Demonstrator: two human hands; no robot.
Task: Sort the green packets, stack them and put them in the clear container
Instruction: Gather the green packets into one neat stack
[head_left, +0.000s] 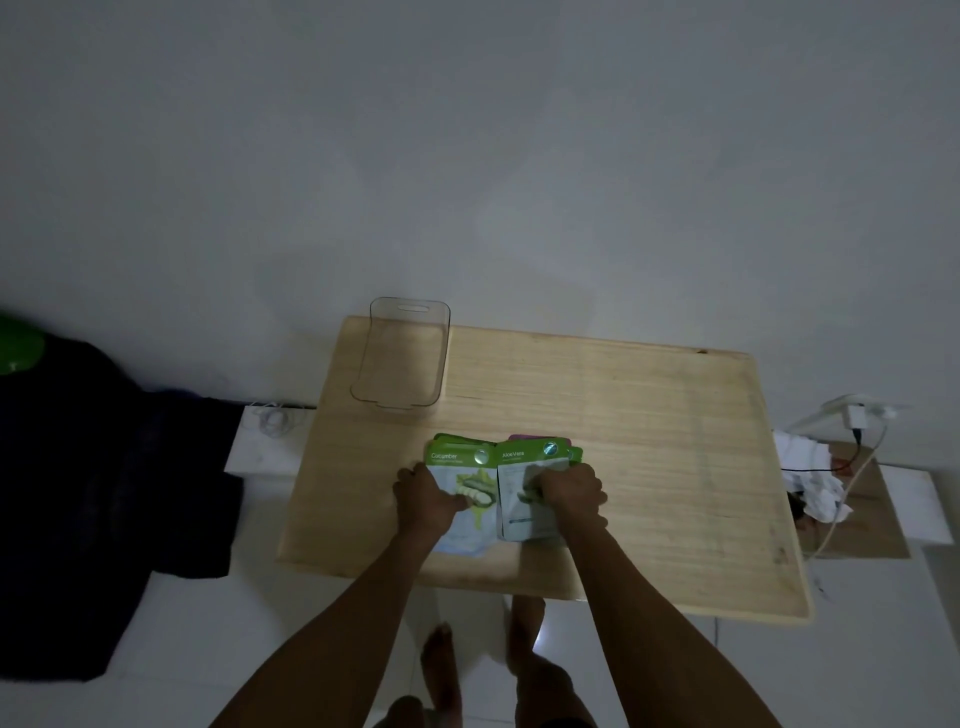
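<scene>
Two piles of green-topped packets lie side by side near the middle of the wooden table (649, 426). The left pile shows a Cucumber packet (465, 467) on top, and my left hand (426, 501) grips its left side. The right pile shows an Aloe Vera packet (522, 462) on top, with my right hand (569, 493) closed on it. A purple packet edge (527, 439) peeks out behind the right pile. The clear container (400, 358) stands with nothing in it at the table's back left corner, well beyond both hands.
A dark cloth heap (104, 499) lies on the floor to the left. At the right, white crumpled material (810, 478), a plug and cables (857, 415) sit beside the table. My bare feet (441, 665) stand below the table's front edge.
</scene>
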